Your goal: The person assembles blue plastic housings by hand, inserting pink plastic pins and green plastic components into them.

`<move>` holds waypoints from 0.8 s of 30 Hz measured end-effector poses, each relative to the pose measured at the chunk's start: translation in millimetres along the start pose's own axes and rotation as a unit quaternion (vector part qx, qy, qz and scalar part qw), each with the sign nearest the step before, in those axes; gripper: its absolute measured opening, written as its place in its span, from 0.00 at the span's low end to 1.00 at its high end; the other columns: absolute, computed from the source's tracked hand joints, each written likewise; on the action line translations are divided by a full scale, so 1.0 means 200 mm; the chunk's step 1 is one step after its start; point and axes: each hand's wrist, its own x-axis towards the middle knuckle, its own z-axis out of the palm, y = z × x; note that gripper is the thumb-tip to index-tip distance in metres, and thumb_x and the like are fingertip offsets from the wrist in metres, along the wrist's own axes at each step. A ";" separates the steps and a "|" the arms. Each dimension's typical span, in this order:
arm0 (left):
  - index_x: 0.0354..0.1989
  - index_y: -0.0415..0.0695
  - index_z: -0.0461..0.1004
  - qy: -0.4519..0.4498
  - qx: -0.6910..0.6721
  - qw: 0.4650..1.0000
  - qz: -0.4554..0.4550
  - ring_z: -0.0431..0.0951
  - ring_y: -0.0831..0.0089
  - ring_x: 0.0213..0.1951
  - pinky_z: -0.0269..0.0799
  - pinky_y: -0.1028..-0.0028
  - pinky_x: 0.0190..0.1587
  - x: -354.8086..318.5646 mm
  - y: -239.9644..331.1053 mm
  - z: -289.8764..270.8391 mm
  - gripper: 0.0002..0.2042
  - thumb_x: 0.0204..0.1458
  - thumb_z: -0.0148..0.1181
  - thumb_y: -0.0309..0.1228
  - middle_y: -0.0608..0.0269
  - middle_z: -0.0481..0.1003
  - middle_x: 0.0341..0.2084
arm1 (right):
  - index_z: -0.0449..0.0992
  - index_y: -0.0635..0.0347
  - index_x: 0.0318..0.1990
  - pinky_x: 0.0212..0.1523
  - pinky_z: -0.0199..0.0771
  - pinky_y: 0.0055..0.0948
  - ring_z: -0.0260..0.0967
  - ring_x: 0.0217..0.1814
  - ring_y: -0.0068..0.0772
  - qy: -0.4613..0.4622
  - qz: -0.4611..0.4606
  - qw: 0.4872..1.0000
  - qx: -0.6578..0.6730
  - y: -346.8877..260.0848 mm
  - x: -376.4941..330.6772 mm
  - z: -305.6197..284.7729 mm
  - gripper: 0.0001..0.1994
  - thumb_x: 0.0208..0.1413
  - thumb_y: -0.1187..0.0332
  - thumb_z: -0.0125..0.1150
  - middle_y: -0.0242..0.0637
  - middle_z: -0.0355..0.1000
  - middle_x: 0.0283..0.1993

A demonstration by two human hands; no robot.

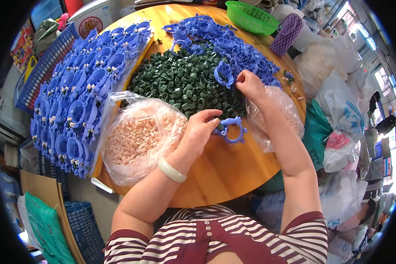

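Note:
My left hand (201, 131), a pale bangle on its wrist, pinches a blue ring-shaped plastic part (242, 140) above the round table's near half. A bit of dark green shows at those fingertips. Farther right, my right hand (252, 89) is closed in a pinch over the edge of the piles; what it holds, if anything, is hidden. Just left of its fingertips is another blue ring part (217, 75), in front of the heap of small dark green plastic pieces (180, 79). Behind lies a heap of loose blue parts (246, 55).
Clear bags of small cream pieces, one on the left (136, 136) and one on the right (286, 110), flank my hands. Rows of blue parts (75, 83) cover a board at left. A green basket (251, 17) stands at the back; stuffed bags (339, 97) crowd the right.

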 end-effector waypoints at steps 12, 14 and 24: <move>0.45 0.39 0.72 0.050 -0.052 0.997 -0.002 0.76 0.76 0.31 0.77 0.73 0.34 0.03 -0.01 -0.01 0.10 0.55 0.50 0.24 0.64 0.75 0.31 | 0.75 0.63 0.44 0.30 0.66 0.18 0.66 0.28 0.15 -0.089 -0.005 0.970 0.226 -0.19 -0.52 -0.30 0.12 0.52 0.77 0.50 0.29 0.70 0.28; 0.44 0.40 0.72 0.072 -0.051 0.996 0.011 0.76 0.77 0.30 0.77 0.74 0.33 0.01 0.01 0.00 0.10 0.55 0.50 0.24 0.64 0.75 0.30 | 0.74 0.61 0.45 0.30 0.68 0.23 0.68 0.28 0.23 -0.079 -0.029 0.983 0.163 -0.16 -0.64 -0.28 0.13 0.52 0.76 0.50 0.35 0.71 0.28; 0.43 0.41 0.73 0.060 -0.081 0.993 0.062 0.75 0.77 0.30 0.76 0.72 0.36 0.02 -0.01 -0.01 0.09 0.55 0.50 0.24 0.65 0.74 0.30 | 0.71 0.58 0.41 0.37 0.70 0.36 0.69 0.37 0.40 -0.024 -0.141 0.987 -0.070 -0.19 -0.90 -0.16 0.13 0.46 0.69 0.60 0.38 0.69 0.34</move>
